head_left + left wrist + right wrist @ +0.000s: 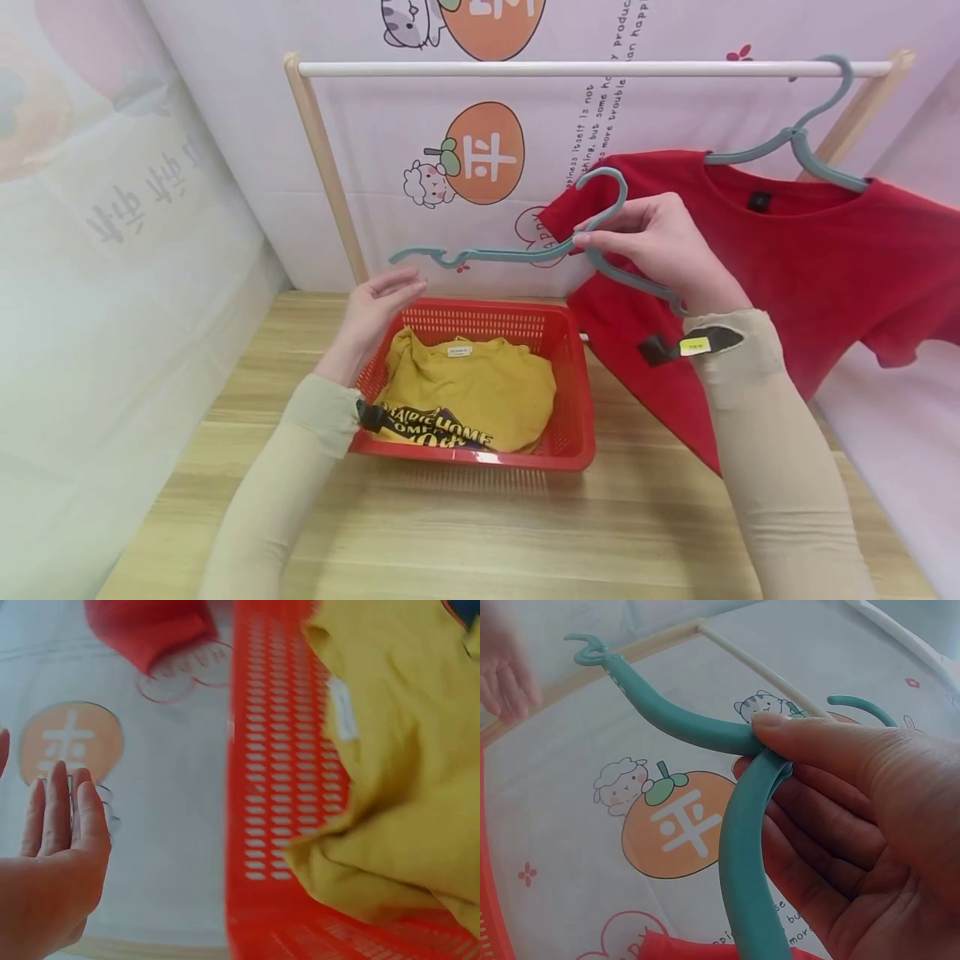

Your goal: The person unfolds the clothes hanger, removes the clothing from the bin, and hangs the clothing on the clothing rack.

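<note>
My right hand [660,242] pinches a teal plastic clothes hanger [510,255] at its neck, just under the hook, between thumb and fingers. The hanger's long arm stretches left, its notched tip above my left hand [378,308]. In the left wrist view the left hand's fingers [56,810] are fairly straight with nothing between them. A yellow shirt [480,383] with a white label and dark print lies in a red plastic basket [585,400] below the hands. Behind my right hand a red T-shirt [810,267] hangs from another teal hanger [750,156].
A clothes rack with a white rail [525,70] and wooden posts [326,167] stands at the back; the red T-shirt's hanger hooks over its right end. Underneath is a wood-grain table [465,533]. Printed white cloth [210,167] covers the walls.
</note>
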A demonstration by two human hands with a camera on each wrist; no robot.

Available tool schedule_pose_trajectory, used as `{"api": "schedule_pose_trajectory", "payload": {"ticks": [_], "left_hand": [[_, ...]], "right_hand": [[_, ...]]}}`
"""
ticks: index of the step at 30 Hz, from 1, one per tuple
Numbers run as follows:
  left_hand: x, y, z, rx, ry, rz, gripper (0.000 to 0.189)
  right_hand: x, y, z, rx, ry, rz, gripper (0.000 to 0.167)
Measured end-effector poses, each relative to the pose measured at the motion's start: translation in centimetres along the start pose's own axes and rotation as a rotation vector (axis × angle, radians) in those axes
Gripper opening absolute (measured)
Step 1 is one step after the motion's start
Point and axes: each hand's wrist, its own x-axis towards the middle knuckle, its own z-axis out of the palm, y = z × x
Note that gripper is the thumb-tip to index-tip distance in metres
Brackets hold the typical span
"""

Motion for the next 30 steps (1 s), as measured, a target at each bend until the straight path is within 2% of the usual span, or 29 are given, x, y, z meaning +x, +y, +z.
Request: {"api": "schedule_pose_trajectory", "payload": {"ticks": [6,13,20,23,26,27,30], "left_hand": [[1.0,-1.9,-1.0,0.135,0.008,-0.099,0.050],[1.5,-4.0,-2.3,0.327,0.016,-0.164,0.053],[1.7,-4.6,-2.8,0.454,-0.064,-0.224,0.062],[1.8,-4.8,-2.8,0.459,-0.082,-0.262,0.059],[1.8,-4.9,-2.7,0.502,-0.103,-0.281,0.053],[1.7,-5.0,-2.7,0.539,-0.114,-0.282,0.051],[1.5,-5.0,-2.6,0.740,-0.158,-0.277,0.047]], "right_hand": [[0.0,0.3,0.2,-0.005,-0.002,0.014,0.054],[0.1,0.4,0.3,-0.011,-0.006,0.005,0.052],[0.1,0.5,0.5,0.000,-0.019,-0.009,0.050],[0.1,0.5,0.7,-0.001,-0.026,-0.015,0.049],[0.0,0.5,0.8,-0.006,-0.025,-0.012,0.049],[0.0,0.5,0.8,-0.007,-0.025,-0.012,0.049],[0.0,0.6,0.9,-0.006,-0.028,-0.015,0.049]]}}
